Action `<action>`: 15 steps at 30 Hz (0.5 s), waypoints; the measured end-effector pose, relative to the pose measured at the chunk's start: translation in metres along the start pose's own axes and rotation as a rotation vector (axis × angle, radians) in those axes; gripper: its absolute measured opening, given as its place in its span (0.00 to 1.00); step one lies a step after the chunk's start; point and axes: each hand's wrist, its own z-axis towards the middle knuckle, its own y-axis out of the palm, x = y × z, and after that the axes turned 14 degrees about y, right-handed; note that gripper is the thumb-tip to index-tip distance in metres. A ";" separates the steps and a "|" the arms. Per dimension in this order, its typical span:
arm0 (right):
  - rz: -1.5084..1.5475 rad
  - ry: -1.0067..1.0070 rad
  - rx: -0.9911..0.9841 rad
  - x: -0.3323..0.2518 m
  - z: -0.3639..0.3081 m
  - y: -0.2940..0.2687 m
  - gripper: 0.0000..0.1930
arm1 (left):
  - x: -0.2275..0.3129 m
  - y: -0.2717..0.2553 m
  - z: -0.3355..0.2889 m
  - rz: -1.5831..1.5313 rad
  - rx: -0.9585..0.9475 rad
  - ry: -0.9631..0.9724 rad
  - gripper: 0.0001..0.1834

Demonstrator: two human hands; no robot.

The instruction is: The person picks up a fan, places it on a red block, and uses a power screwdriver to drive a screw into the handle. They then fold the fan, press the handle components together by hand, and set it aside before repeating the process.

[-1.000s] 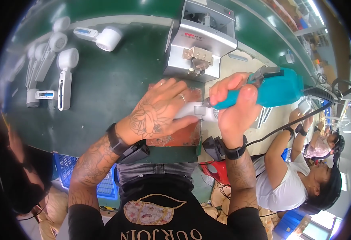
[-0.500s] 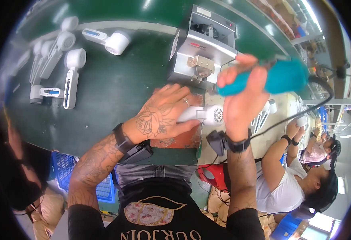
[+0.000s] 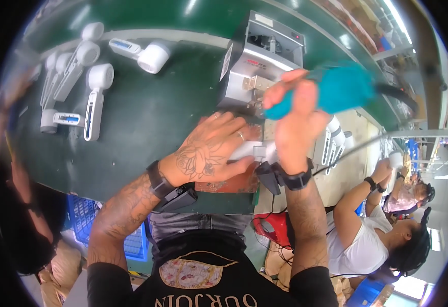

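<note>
My left hand (image 3: 208,148) is closed around the handle of a white handheld fan (image 3: 248,151), pressing it down on a reddish-brown pad (image 3: 224,185). The fan's head lies toward the right, mostly behind my right wrist. My right hand (image 3: 298,120) grips a teal electric screwdriver (image 3: 344,89), smeared by motion, above the fan's head. Its tip end points left, near the front of a grey screw feeder (image 3: 265,64); I cannot make out the bit. A dark cord trails from the screwdriver's right end.
Several white handheld fans (image 3: 93,107) lie at the left of the green table (image 3: 147,112). More fans (image 3: 331,138) lie on a pale board to the right. Another person's arm (image 3: 19,89) reaches in at the far left; a person in white (image 3: 362,235) sits at the right.
My right hand and the screwdriver have moved left, covering more of the fan's head. My left hand stays on the fan. At the far left, another person's hand has come up near the fans.
</note>
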 end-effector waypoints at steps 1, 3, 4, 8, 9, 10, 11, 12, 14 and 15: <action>-0.004 0.008 0.005 -0.008 0.001 -0.002 0.21 | 0.004 0.001 0.001 -0.003 -0.028 0.005 0.23; -0.007 -0.047 0.059 -0.023 0.012 0.003 0.22 | 0.006 0.002 -0.003 0.000 -0.015 -0.001 0.23; -0.038 -0.039 0.042 -0.023 0.019 0.004 0.22 | 0.004 0.002 -0.002 0.016 0.009 -0.001 0.23; 0.009 -0.038 -0.011 -0.004 0.029 0.006 0.22 | 0.003 0.002 -0.005 -0.011 -0.012 -0.027 0.24; 0.011 -0.041 -0.015 0.000 0.029 0.004 0.22 | 0.003 0.002 -0.003 -0.015 -0.013 -0.018 0.24; 0.016 -0.030 0.021 0.001 0.027 0.004 0.21 | 0.006 0.002 -0.002 -0.020 -0.016 -0.013 0.24; 0.020 -0.018 0.057 0.001 0.025 0.004 0.21 | 0.007 0.002 -0.001 -0.019 -0.017 -0.018 0.24; 0.022 0.014 0.074 0.000 0.024 0.002 0.20 | 0.008 0.001 0.001 -0.017 -0.026 -0.020 0.24; 0.016 0.037 0.041 -0.002 0.021 0.003 0.20 | 0.007 0.002 -0.001 -0.020 -0.040 -0.011 0.24; 0.010 0.059 0.004 -0.003 0.019 0.003 0.19 | 0.006 0.004 -0.004 -0.004 -0.025 -0.015 0.24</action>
